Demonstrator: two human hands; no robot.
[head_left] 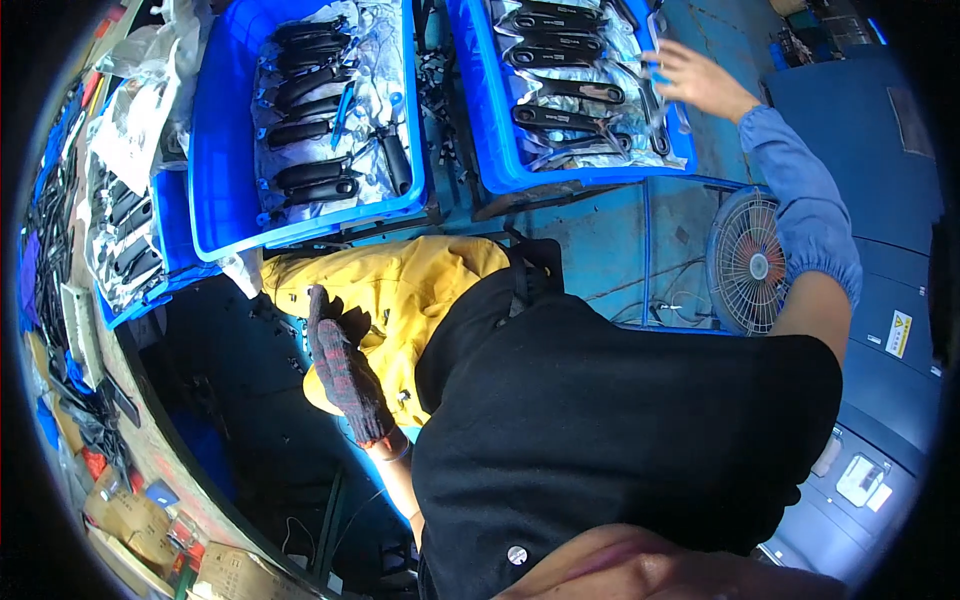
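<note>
My right hand [700, 82], bare below a blue sleeve cover, is raised over the right rim of a blue crate [478, 110]. Its fingers are spread beside clear plastic film, and nothing shows in its grip. Inside lie several black handle-shaped pieces [560, 118], some with an oval hole at one end, on crumpled film. My left hand [345, 370] wears a dark knitted glove and lies over the yellow cloth [440, 265] on my lap, fingers stretched out. Whether anything is under its palm is hidden.
A second blue crate [225, 240] holds more black handles [320, 190] and a thin blue tool [343, 113]. Further left stands a film-lined container [128, 265]. A cluttered workbench [190, 470] curves along the left. A floor fan [757, 265] and blue cabinet [880, 190] stand right.
</note>
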